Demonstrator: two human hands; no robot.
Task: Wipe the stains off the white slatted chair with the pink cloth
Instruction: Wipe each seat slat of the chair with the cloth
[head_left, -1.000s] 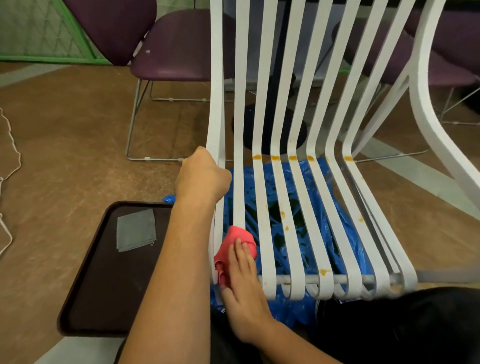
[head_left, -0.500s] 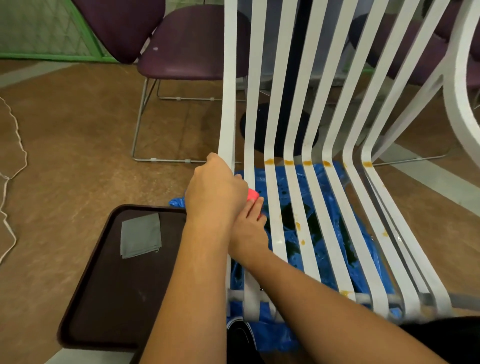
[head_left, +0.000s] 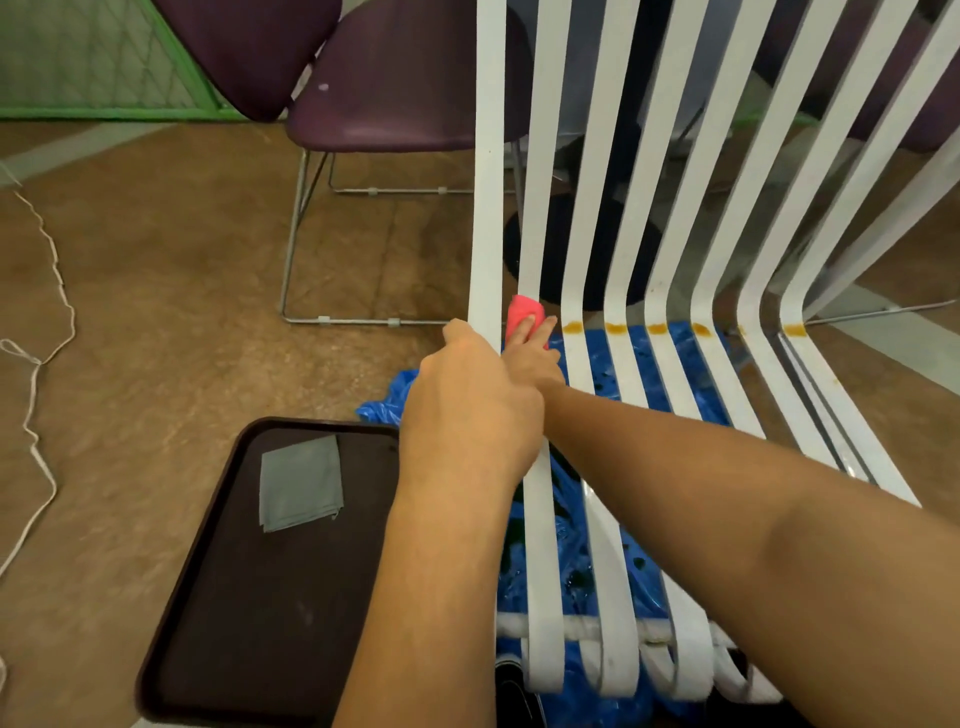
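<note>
1. White slatted chair (head_left: 596, 156) fills the right half of the frame. The back slats rise to the top edge, and the seat slats run down toward lower centre.
2. Left hand (head_left: 472, 410), centre frame, grips the leftmost slat (head_left: 488, 156) just below the bend. The fingers curl round the slat's far side, so only knuckles and the back of the hand show.
3. Right hand (head_left: 530, 358) sits just behind and above the left, its forearm entering from the lower right. The visible fingers (head_left: 527, 330) lie straight and close together, pressing flat on the cloth. The thumb is hidden.
4. Pink cloth (head_left: 523, 312) is bunched under those fingertips, against the second slat from the left, right at the bend between seat and back.
5. Orange-brown stains (head_left: 616, 328) mark the bend on the slats right of the cloth, in a rough line across mid-frame.
6. A crumpled blue plastic sheet (head_left: 387, 408) lies beneath the seat and shows between the slats.
7. A dark tray (head_left: 249, 623) sits on the brown floor (head_left: 156, 260) at lower left, with a folded grey cloth (head_left: 301, 483) lying flat in its upper part.
8. A purple chair (head_left: 395, 88) on a wire frame stands at upper centre-left, and a white cord (head_left: 36, 364) trails along the left edge.
</note>
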